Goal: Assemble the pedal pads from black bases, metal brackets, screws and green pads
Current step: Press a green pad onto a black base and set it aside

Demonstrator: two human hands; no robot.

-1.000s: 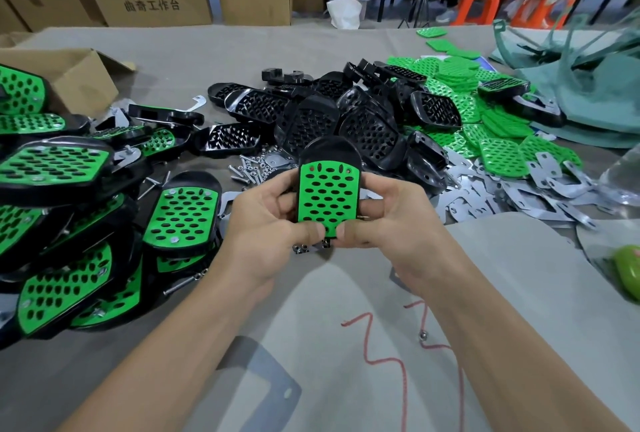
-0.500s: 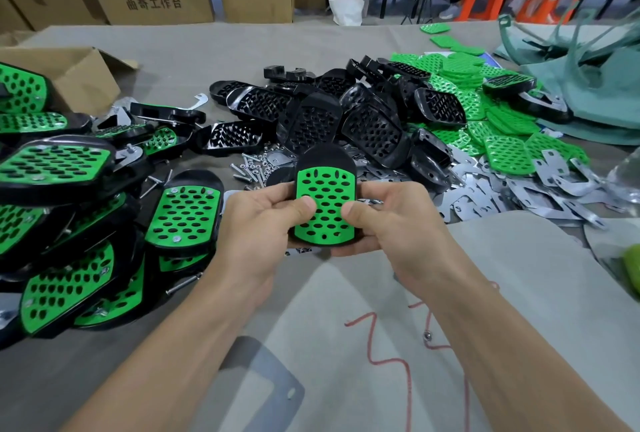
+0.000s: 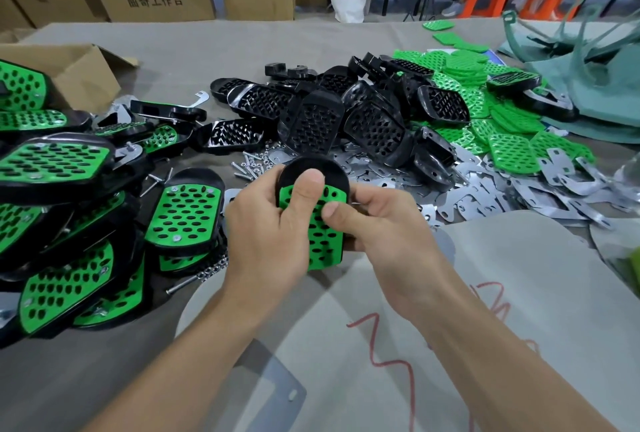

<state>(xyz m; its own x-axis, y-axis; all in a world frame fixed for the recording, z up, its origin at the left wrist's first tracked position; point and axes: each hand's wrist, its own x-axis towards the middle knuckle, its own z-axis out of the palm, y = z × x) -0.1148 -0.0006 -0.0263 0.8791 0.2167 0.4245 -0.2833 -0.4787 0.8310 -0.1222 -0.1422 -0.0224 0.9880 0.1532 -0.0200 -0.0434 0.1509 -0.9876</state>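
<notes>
Finished pedals (image 3: 183, 213) pile up at the left, out of the way. Near centre, the left hand (image 3: 263, 237) and right hand (image 3: 388, 227) clasp one base (image 3: 332, 173), with both thumbs pressing its pad (image 3: 327, 241) down, probably to seat it. Brackets (image 3: 485, 186) lie within reach at the right.

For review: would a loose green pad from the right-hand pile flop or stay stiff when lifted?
Probably bends somewhat: each loose green pad looks like a thin sheet riddled with holes. Likely light for its size, for the same reason. Nudged, it may slide off its neighbours, since they overlap loosely in a heap.
</notes>
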